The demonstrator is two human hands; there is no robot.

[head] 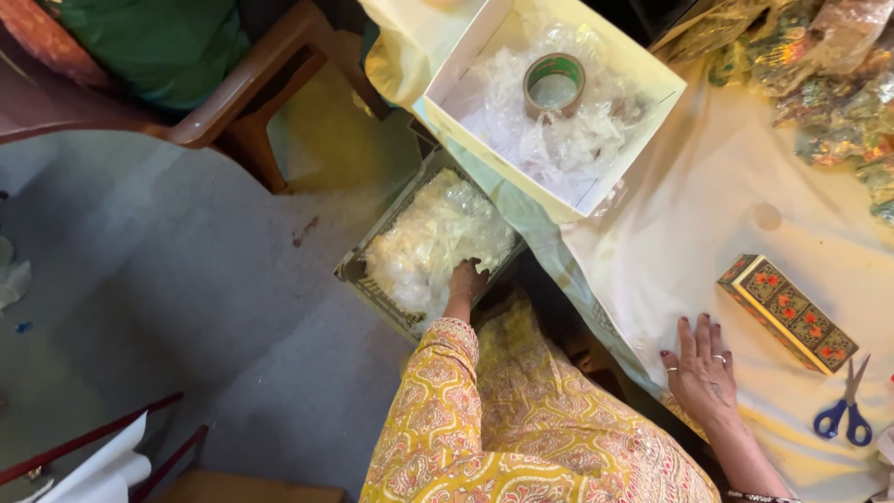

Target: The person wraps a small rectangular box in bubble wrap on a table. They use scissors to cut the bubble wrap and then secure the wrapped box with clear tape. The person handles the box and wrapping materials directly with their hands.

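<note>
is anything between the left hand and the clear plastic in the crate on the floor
Nothing visible. The left hand is already down in the crate, its fingers buried in the clear plastic wrap. The right hand rests flat on the cloth-covered table.

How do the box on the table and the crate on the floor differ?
The box is white, plain-walled card, and holds a tape roll on crumpled clear plastic. The crate is darker, with slotted walls, sits lower beside the table, and the left hand reaches into it; no hand touches the box. Both are open-topped and hold clear plastic wrap.
</note>
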